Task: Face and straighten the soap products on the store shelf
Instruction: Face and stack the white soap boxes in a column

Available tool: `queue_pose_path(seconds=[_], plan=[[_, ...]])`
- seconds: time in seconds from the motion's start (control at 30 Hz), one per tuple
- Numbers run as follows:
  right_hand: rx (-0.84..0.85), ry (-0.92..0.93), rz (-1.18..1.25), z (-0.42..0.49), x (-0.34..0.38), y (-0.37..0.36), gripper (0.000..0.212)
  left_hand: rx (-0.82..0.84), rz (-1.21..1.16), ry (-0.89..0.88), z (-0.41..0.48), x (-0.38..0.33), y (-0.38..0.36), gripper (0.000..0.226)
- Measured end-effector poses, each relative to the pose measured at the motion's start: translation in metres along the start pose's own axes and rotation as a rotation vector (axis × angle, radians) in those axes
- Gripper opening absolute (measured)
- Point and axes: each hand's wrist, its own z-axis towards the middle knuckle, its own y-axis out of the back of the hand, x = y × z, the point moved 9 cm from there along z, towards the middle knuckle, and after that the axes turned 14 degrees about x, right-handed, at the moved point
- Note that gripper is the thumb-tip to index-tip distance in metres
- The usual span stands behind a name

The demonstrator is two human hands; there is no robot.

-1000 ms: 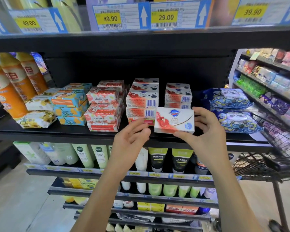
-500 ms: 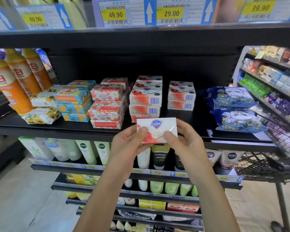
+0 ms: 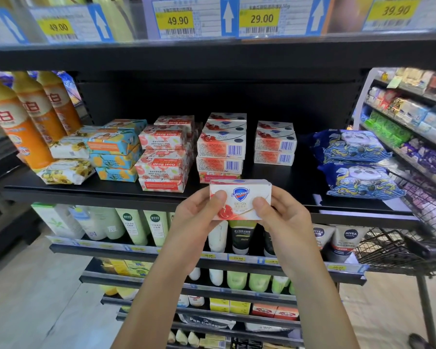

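Item in hand: one Safeguard soap box [image 3: 240, 200], logo face upright and toward you, just in front of the shelf [image 3: 86, 191] edge and below the nearer Safeguard stack [image 3: 220, 149].

Your left grip [image 3: 196, 217] pinched its left end, thumb on the front face and fingers curled behind. Your right grip [image 3: 285, 220] pinched the right end likewise.

On the shelf:
- The nearer stack and a second Safeguard stack [image 3: 275, 144], barcode sides outward.
- To their left, Goat Soap boxes [image 3: 161, 162] with the lettering upside down.
- Then blue-and-orange boxes [image 3: 113, 152].
- Then yellow-flowered packs [image 3: 66, 171].
- Orange bottles [image 3: 18, 117] at far left.
- Two blue panda packs [image 3: 355, 167] to the right of the stacks.

A wire cart [image 3: 400, 248] stood at the right.
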Motion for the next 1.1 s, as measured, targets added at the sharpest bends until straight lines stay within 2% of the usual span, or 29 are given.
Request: queue_pose_path(seconds=[0.23, 0.4, 0.7, 0.87, 1.1], plan=[[0.046, 0.083, -0.049, 0.001, 0.009, 0.007, 0.042, 0.034, -0.073, 0.077, 0.000, 0.003, -0.004, 0.061], [0.083, 0.100, -0.031, 0.001, 0.008, 0.005, 0.047, 0.001, -0.079, 0.076, 0.000, 0.004, -0.002, 0.051], [0.094, -0.094, 0.000, -0.001, -0.009, 0.001, 0.063, 0.000, -0.059, 0.017, 0.001, 0.003, 0.000, 0.048], [0.080, -0.111, 0.039, -0.002, -0.008, -0.001, 0.054, -0.006, -0.081, 0.011, 0.003, 0.007, 0.002, 0.064], [0.099, -0.093, 0.073, -0.001, -0.006, -0.001, 0.047, -0.010, -0.089, 0.015, 0.002, 0.008, 0.001, 0.063]])
